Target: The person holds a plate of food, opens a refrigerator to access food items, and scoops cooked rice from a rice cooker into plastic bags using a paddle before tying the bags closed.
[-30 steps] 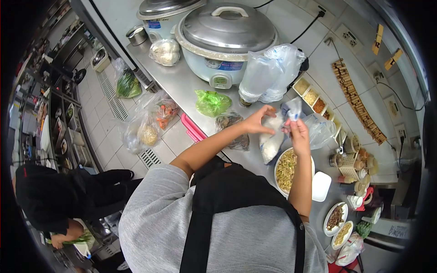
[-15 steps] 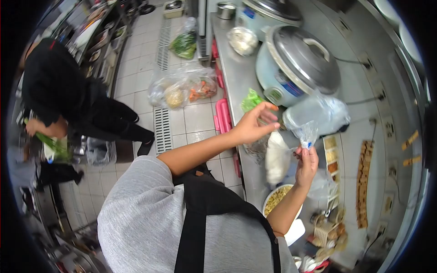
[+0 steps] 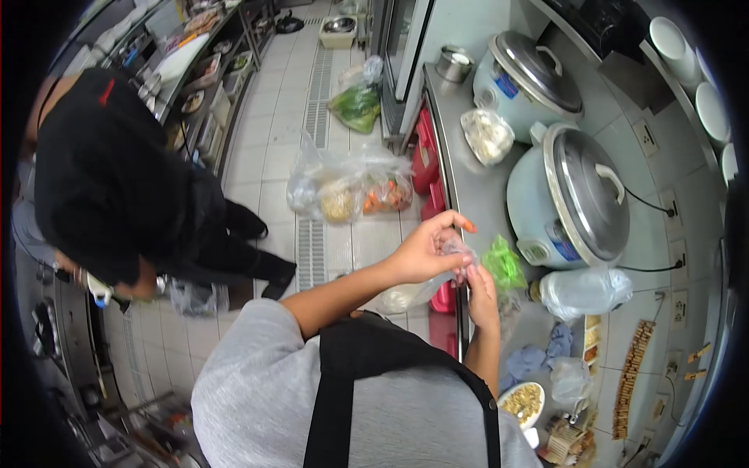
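Note:
Close together at the counter's near edge, both my hands grip the gathered top of a clear plastic bag. The bag hangs below my wrists with something whitish inside, partly hidden by my left forearm. My left hand is wrapped round the bunched neck, index finger sticking out. My right hand pinches the same plastic with its fingertips. Just right of my hands lies a bright green plastic bag on the steel counter.
Two rice cookers and a bag of white stuff stand on the counter. A bowl of chopped food and blue cloth are nearer. Bags of vegetables lie on the floor. A person in black stands at left.
My right hand has come left to meet my left hand, bringing the bag from over the counter to its edge. The view has shifted, and the person in black appears closer.

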